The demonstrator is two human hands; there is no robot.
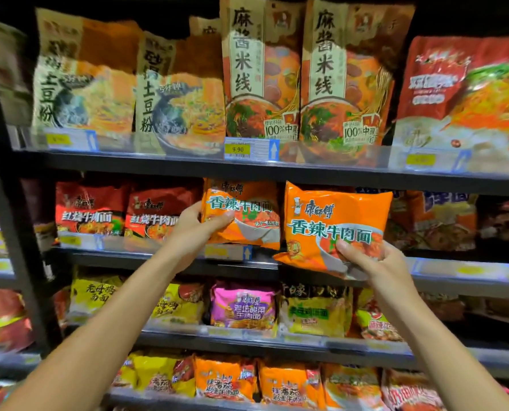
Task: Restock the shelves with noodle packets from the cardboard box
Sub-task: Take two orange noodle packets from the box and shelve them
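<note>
Looking down from the head view, we see the left hand [201, 225] pinching one orange noodle packet [244, 215] at the shelf [164, 258], the right hand [363, 258] gripping another packet's [333, 226] lower corner—light, crinkly, probably crushable, so best held at edges.

Glossy orange plastic noodle packets [333, 229], dark shelf edge [158, 163] probably matt metal, clear plastic price strips [247, 148]

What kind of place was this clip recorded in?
Most likely a grocery store aisle: tiered shelves packed with noodle packets, yellow price tags such as the 9.90 tag, and both hands facing up an orange packet.
</note>
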